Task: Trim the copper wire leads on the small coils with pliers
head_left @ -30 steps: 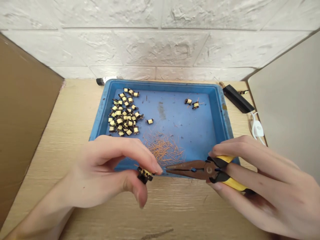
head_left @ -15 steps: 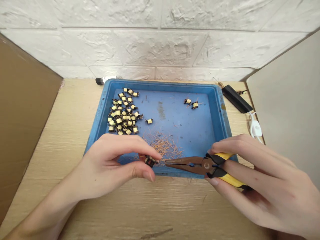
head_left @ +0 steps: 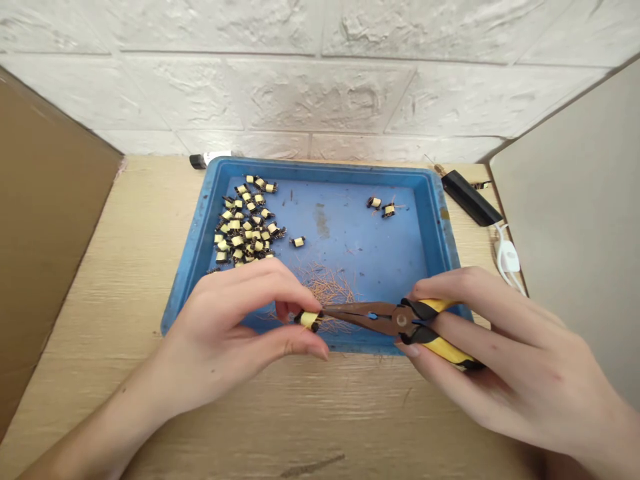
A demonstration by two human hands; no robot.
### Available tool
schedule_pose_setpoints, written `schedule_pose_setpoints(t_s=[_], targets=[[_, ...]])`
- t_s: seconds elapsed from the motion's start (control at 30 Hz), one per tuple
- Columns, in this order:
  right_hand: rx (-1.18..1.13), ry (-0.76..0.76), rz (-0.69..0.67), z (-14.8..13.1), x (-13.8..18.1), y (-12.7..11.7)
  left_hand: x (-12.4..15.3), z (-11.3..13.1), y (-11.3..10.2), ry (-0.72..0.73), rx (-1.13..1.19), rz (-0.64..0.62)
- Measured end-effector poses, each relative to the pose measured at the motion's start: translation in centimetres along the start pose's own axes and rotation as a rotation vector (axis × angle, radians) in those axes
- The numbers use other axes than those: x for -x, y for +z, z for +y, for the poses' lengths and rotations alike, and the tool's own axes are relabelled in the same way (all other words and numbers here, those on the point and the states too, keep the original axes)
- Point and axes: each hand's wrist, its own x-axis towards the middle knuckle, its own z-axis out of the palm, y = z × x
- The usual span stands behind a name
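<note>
My left hand (head_left: pixel 240 327) pinches a small yellow-and-black coil part (head_left: pixel 309 320) between thumb and fingers, over the near edge of a blue tray (head_left: pixel 200 220). My right hand (head_left: pixel 500 353) grips rusty long-nose pliers (head_left: pixel 385 319) with yellow-and-black handles. The plier tips touch the right side of the held part. A pile of several similar parts (head_left: pixel 245 227) lies in the tray's left half. Two more parts (head_left: pixel 383 207) lie at its far right. Cut copper wire bits (head_left: pixel 327 290) are heaped in the tray just behind my hands.
The tray sits on a light wooden table (head_left: pixel 125 267) against a white brick wall. A brown board (head_left: pixel 45 233) stands at the left, a grey board (head_left: pixel 575 220) at the right. A black tool (head_left: pixel 467 197) with a white cord switch (head_left: pixel 506 257) lies right of the tray.
My left hand turned the part so its yellow side shows and lifted it slightly. The pliers moved left and up until the tips met the part.
</note>
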Motion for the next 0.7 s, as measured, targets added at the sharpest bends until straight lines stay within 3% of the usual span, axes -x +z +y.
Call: schedule_pose_setpoints(t_s=[0.3, 0.4, 0.53, 0.7], targets=[[-0.035, 0.168, 0.147, -1.9, -0.2, 1.4, 0.9, 0.1, 1.2, 0.187, -0.472, 0.084], [-0.154, 0.219, 0.133, -3.5, -0.6, 2.2, 1.2, 0.4, 1.7, 0.237, -0.472, 0.050], [-0.258, 0.221, 0.105, -4.9, -1.3, 3.0, 1.4, 1.0, 2.3, 0.195, -0.379, -0.015], [-0.240, 0.265, 0.132, -4.9, -1.6, 3.4, 1.3, 1.2, 2.5, 0.354, -0.511, 0.019]])
